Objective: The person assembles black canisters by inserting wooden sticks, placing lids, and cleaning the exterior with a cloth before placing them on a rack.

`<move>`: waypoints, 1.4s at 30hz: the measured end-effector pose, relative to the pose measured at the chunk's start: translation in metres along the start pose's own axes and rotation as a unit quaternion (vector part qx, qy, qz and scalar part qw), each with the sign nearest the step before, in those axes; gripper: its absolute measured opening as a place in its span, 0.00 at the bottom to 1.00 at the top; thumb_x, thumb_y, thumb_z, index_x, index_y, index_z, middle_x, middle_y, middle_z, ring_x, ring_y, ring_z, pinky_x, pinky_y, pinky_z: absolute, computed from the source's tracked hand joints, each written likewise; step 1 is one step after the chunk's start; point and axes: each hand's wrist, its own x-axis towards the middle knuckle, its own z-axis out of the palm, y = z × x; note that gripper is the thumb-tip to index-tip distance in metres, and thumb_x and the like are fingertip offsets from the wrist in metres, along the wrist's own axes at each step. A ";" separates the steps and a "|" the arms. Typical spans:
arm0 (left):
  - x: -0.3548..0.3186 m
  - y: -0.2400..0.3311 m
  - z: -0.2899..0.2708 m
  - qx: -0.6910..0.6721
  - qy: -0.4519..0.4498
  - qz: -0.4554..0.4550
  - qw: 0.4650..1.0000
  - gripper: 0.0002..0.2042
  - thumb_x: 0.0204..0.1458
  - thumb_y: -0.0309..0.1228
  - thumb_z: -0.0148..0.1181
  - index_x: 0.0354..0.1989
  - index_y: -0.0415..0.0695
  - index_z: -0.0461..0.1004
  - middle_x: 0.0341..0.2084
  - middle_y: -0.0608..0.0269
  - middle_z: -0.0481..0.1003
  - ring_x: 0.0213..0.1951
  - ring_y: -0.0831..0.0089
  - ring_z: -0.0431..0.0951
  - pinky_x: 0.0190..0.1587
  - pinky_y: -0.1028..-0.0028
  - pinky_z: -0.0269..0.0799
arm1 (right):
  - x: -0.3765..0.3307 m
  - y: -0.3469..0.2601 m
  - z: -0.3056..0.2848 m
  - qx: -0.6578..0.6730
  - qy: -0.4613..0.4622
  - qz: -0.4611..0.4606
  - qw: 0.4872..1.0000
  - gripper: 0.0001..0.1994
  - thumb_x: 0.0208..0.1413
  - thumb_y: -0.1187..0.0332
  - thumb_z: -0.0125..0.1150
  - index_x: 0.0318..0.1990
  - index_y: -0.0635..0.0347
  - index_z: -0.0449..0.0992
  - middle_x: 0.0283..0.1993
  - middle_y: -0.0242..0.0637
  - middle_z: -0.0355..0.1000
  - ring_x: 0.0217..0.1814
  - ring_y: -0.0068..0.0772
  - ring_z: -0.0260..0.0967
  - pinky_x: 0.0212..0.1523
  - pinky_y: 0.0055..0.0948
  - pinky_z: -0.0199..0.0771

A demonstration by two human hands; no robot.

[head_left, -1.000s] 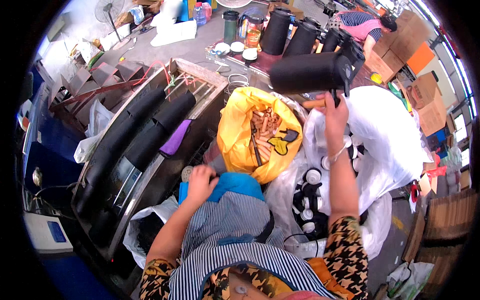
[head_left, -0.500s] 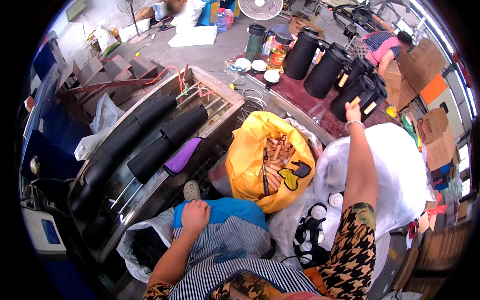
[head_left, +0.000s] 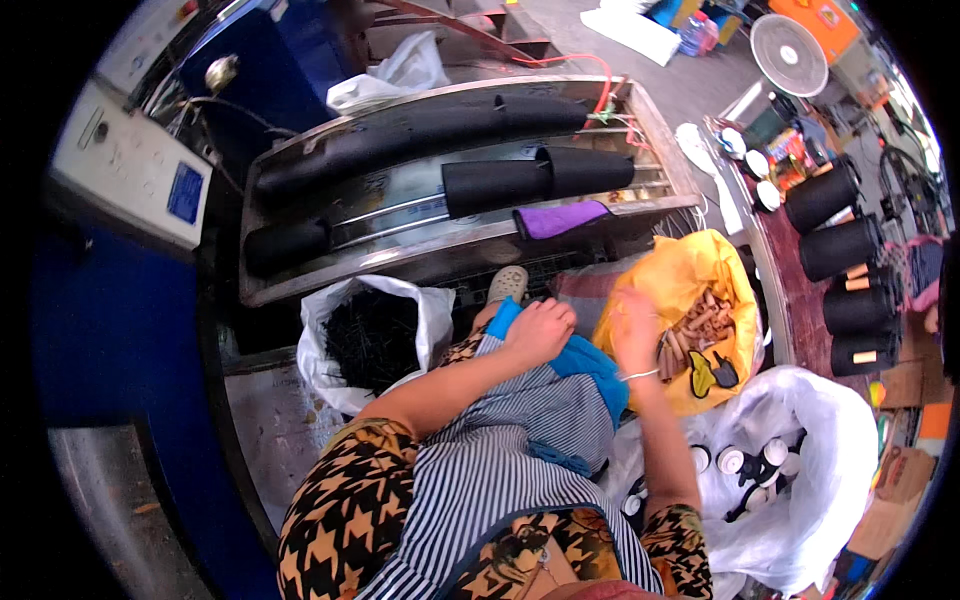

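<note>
My left hand (head_left: 543, 328) lies on my lap, over the blue edge of the striped apron (head_left: 520, 425); its fingers are curled in, and whatever they may hold is hidden. My right hand (head_left: 634, 325), smeared by motion, is raised in front of the yellow bag (head_left: 625, 318), so I cannot make out its fingers. Inside that bag are many pale wooden handle pieces (head_left: 697, 325) and a yellow-and-black glove-like item (head_left: 712, 372). Several black jugs (head_left: 840, 250) with pale handles stand on the dark red table (head_left: 785, 270) at the right, apart from my right hand.
Ahead is a metal-edged trough (head_left: 400, 260) with black tubes (head_left: 545, 180) on rods and a purple cloth (head_left: 562, 219) over its rim. A white sack (head_left: 436, 318) of black pieces stands left of my lap. A clear plastic bag (head_left: 830, 450) with white-and-black parts is at the right.
My right hand has come away from a black jug on the table and back toward my lap. The view has swung left. My left hand still rests on the apron.
</note>
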 end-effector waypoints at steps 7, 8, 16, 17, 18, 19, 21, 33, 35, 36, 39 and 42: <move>-0.011 -0.086 -0.020 -0.127 0.322 -0.167 0.923 0.14 0.46 0.20 0.53 0.43 0.44 0.70 0.46 0.53 0.71 0.52 0.52 0.68 0.57 0.61 0.63 | -0.030 -0.170 0.098 0.093 -0.004 -0.051 0.994 0.19 0.53 0.72 0.54 0.54 0.66 0.69 0.57 0.49 0.67 0.59 0.50 0.63 0.60 0.45 0.61; -0.019 -0.110 -0.029 -0.083 0.314 -0.200 0.925 0.13 0.46 0.20 0.53 0.42 0.45 0.70 0.46 0.54 0.71 0.51 0.53 0.69 0.57 0.61 0.63 | -0.033 -0.178 0.103 0.103 -0.043 -0.078 0.991 0.19 0.52 0.71 0.55 0.52 0.64 0.71 0.56 0.46 0.69 0.59 0.47 0.64 0.60 0.45 0.61; -0.087 -0.322 -0.169 0.471 -0.016 -0.237 0.850 0.10 0.53 0.29 0.50 0.41 0.49 0.75 0.43 0.62 0.75 0.52 0.66 0.71 0.65 0.58 0.53 | -0.032 -0.173 0.121 -0.020 -0.057 -0.149 0.987 0.15 0.47 0.69 0.57 0.45 0.57 0.77 0.52 0.34 0.73 0.58 0.37 0.65 0.59 0.43 0.59; -0.100 -0.342 -0.190 0.467 -0.059 -0.232 0.851 0.09 0.54 0.31 0.49 0.37 0.49 0.77 0.40 0.63 0.76 0.52 0.67 0.72 0.67 0.56 0.50 | -0.030 -0.172 0.121 -0.026 -0.060 -0.149 0.987 0.15 0.47 0.69 0.57 0.45 0.57 0.77 0.52 0.34 0.73 0.58 0.37 0.65 0.59 0.43 0.59; -0.111 -0.358 -0.206 0.443 -0.123 -0.267 0.847 0.10 0.55 0.32 0.48 0.34 0.49 0.79 0.39 0.62 0.77 0.52 0.66 0.72 0.68 0.56 0.47 | -0.028 -0.172 0.121 -0.032 -0.060 -0.151 0.986 0.15 0.47 0.69 0.57 0.45 0.57 0.77 0.52 0.34 0.73 0.58 0.37 0.65 0.59 0.43 0.59; -0.118 -0.371 -0.218 0.482 -0.235 -0.284 0.795 0.12 0.56 0.32 0.48 0.35 0.49 0.81 0.39 0.64 0.77 0.55 0.66 0.70 0.69 0.53 0.43 | -0.027 -0.172 0.121 -0.021 -0.058 -0.148 0.987 0.16 0.47 0.70 0.58 0.45 0.58 0.76 0.52 0.34 0.73 0.58 0.38 0.66 0.59 0.44 0.59; -0.138 -0.388 -0.233 0.581 -0.321 -0.199 0.721 0.16 0.57 0.37 0.49 0.47 0.50 0.80 0.50 0.66 0.76 0.60 0.63 0.64 0.69 0.49 0.35 | -0.025 -0.173 0.120 -0.028 -0.067 -0.142 0.987 0.16 0.47 0.70 0.58 0.46 0.58 0.76 0.52 0.34 0.73 0.58 0.38 0.66 0.59 0.44 0.59; -0.108 -0.307 -0.373 0.506 0.008 -0.309 0.805 0.10 0.48 0.32 0.60 0.39 0.54 0.80 0.38 0.62 0.72 0.49 0.62 0.68 0.51 0.64 0.66 | -0.025 -0.177 0.122 -0.010 -0.062 -0.129 0.990 0.16 0.45 0.70 0.58 0.45 0.56 0.77 0.53 0.33 0.72 0.58 0.38 0.65 0.59 0.44 0.59; -0.104 -0.279 -0.398 0.421 0.063 -0.353 0.833 0.15 0.47 0.33 0.64 0.45 0.54 0.79 0.41 0.63 0.73 0.50 0.61 0.69 0.53 0.63 0.67 | -0.026 -0.176 0.121 -0.012 -0.059 -0.137 0.989 0.17 0.45 0.70 0.59 0.45 0.56 0.77 0.53 0.34 0.72 0.58 0.38 0.65 0.59 0.43 0.59; -0.103 -0.268 -0.403 0.398 0.102 -0.354 0.840 0.16 0.48 0.33 0.64 0.47 0.54 0.79 0.42 0.64 0.73 0.50 0.61 0.69 0.53 0.62 0.68 | -0.027 -0.176 0.121 -0.006 -0.056 -0.137 0.989 0.17 0.45 0.70 0.59 0.45 0.56 0.77 0.53 0.34 0.72 0.58 0.38 0.65 0.59 0.43 0.59; -0.104 -0.248 -0.394 0.314 0.084 -0.351 0.878 0.17 0.49 0.33 0.64 0.50 0.55 0.78 0.43 0.62 0.74 0.50 0.57 0.69 0.53 0.61 0.68 | -0.030 -0.175 0.118 -0.013 -0.048 -0.140 0.989 0.16 0.45 0.70 0.59 0.45 0.56 0.77 0.53 0.34 0.72 0.58 0.38 0.65 0.59 0.43 0.59; -0.105 -0.233 -0.366 0.256 0.101 -0.274 0.921 0.17 0.48 0.31 0.65 0.48 0.51 0.78 0.41 0.60 0.74 0.49 0.56 0.69 0.53 0.60 0.68 | -0.033 -0.175 0.115 -0.007 -0.039 -0.139 0.989 0.16 0.45 0.70 0.59 0.45 0.57 0.77 0.53 0.33 0.72 0.58 0.38 0.65 0.59 0.43 0.60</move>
